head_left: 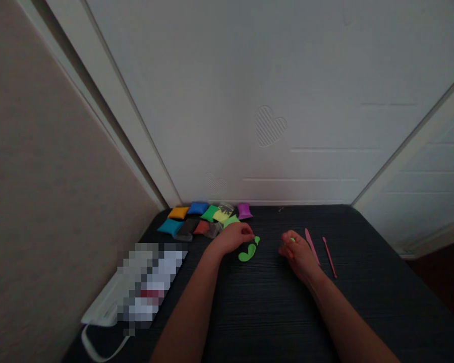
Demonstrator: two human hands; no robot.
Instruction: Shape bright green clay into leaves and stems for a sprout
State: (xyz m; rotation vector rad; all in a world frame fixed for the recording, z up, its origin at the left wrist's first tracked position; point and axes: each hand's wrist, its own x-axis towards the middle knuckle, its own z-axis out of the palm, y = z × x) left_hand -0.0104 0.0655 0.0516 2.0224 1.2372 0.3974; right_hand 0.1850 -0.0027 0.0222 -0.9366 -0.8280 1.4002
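Note:
My left hand [237,236] is closed in a pinch, its fingertips at the edge of a small piece of light green modelling clay [257,240]. Just in front of that hand a larger, curved piece of green clay [247,253] lies flat on the dark table. To the right, my right hand [297,252] is curled shut on a bit of green clay [292,240], which shows only as a sliver between the fingers. A light green packet [231,220] is partly hidden behind my left hand.
Several coloured clay packets, among them a purple one [244,210] and a teal one [170,227], lie at the back left. A pink clay knife [312,247] and a thin pink tool [329,258] lie right. A white strapped item [102,307] is at the left edge.

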